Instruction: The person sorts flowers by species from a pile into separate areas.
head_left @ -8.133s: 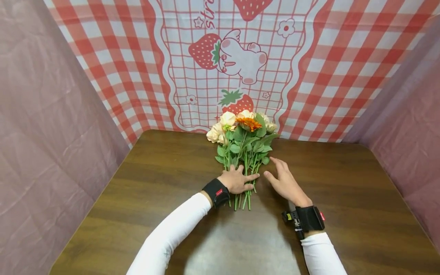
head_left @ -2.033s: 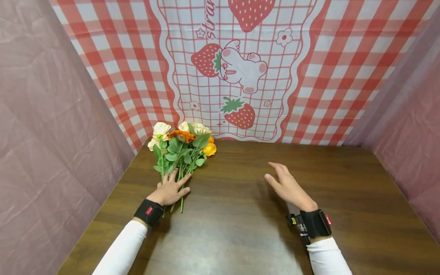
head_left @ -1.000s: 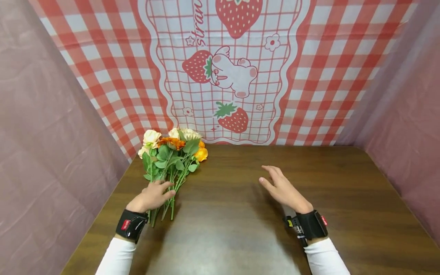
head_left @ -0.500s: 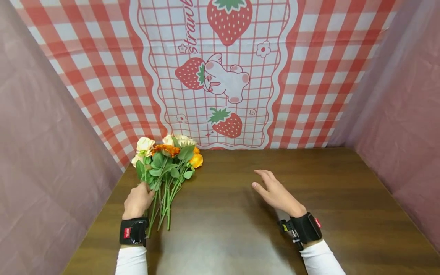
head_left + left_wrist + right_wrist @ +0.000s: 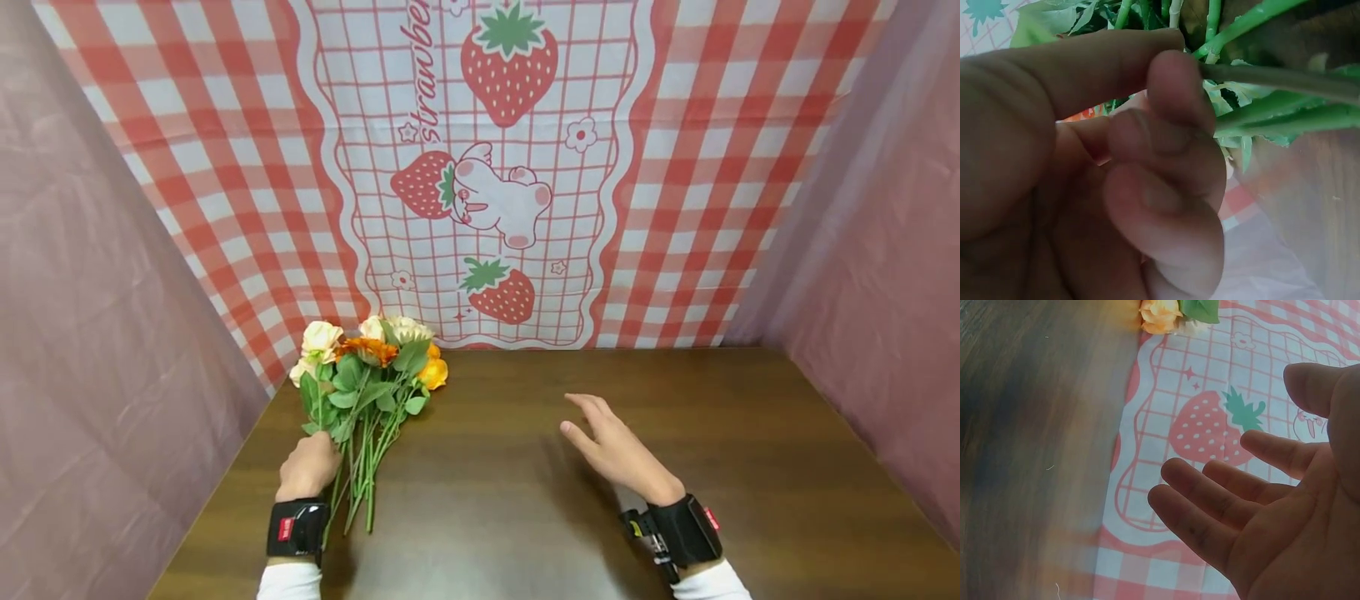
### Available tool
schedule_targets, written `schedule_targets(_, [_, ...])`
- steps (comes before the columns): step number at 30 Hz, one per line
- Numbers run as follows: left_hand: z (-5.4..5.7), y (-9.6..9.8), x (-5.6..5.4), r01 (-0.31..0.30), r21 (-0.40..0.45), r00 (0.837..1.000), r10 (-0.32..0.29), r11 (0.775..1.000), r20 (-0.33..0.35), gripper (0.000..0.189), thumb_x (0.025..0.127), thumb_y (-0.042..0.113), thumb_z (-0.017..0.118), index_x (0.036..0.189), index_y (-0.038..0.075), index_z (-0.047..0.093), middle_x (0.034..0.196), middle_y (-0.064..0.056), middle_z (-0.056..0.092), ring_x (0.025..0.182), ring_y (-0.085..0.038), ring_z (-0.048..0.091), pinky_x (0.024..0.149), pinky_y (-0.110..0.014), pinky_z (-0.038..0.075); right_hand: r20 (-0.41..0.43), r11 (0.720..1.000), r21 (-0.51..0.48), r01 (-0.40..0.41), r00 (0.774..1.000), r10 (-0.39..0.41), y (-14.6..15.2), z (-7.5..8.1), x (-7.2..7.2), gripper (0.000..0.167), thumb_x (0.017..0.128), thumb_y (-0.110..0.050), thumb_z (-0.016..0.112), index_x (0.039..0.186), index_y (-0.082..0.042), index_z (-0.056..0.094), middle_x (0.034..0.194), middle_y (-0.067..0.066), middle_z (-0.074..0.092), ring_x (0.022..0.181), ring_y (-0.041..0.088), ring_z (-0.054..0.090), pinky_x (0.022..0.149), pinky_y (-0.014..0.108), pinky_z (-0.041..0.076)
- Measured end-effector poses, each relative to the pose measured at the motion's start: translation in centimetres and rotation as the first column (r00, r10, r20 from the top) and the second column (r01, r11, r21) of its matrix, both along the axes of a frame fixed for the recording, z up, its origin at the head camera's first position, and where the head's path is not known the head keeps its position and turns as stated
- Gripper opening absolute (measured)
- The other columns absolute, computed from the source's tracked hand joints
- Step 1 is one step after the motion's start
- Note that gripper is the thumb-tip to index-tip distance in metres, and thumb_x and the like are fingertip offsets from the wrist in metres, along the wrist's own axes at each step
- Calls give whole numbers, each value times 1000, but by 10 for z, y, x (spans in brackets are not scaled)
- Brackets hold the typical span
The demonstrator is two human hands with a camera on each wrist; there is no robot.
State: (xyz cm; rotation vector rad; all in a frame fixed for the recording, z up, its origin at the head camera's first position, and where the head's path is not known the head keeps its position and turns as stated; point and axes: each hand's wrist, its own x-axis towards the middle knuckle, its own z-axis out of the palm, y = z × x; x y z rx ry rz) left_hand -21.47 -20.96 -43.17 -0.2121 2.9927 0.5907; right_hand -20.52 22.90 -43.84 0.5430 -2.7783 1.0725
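A bunch of cut flowers (image 5: 375, 396) lies on the left part of the table, heads toward the back. It has cream roses (image 5: 322, 337), an orange gerbera-like flower (image 5: 369, 351) and a yellow bloom (image 5: 433, 373) above green leaves and long stems. My left hand (image 5: 310, 465) is at the left side of the stems, fingers curled. Close up in the left wrist view, its thumb and index finger pinch a thin brownish stem (image 5: 1285, 80), with thicker green stems beside it. My right hand (image 5: 618, 446) hovers over the table with relaxed, spread fingers, holding nothing.
The brown wooden table (image 5: 480, 492) ends at the back against a red-and-white checked strawberry cloth (image 5: 675, 208). Pinkish curtains (image 5: 112, 333) hang at both sides. Each wrist wears a black strap (image 5: 684, 532) with a camera mount.
The flower bunch has moved from the middle to the left with my left hand. That hand then lifted off, went round to the left side and curled its fingers on a stem. The right hand stayed put.
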Motion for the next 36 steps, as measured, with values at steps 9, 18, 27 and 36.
schedule_targets(9, [6,-1,-1,111,27,983,-106,993,-148,27,90,2,50,67,9,38,64,-7,41,60,-21,44,55,-39,39,18,1000,0,-14,1000,14,-6,3,3,54,103,-33,54,147,-3,41,147,22,41,133,37,46,101,57,42])
schedule_targets(18, [15,3,2,123,49,954,-104,991,-281,13,94,5,58,81,3,54,70,-8,55,63,-21,53,59,-40,45,11,999,-8,-32,999,32,-11,7,5,56,102,-33,56,148,-4,39,147,21,42,130,36,48,100,55,43])
schedule_targets(27, [33,26,6,203,200,901,-103,959,-421,9,97,9,61,94,1,59,75,-7,62,60,-15,52,59,-31,46,-32,997,-46,-54,998,52,-20,12,11,53,101,-28,59,146,-6,43,143,18,48,122,33,55,95,49,49])
schedule_targets(36, [42,86,18,428,332,810,-193,841,-554,6,93,6,67,90,7,62,76,-4,67,61,-6,56,56,-23,47,-60,957,-191,-219,976,212,-49,27,29,50,99,-20,62,144,-6,46,134,17,56,107,25,65,86,34,55])
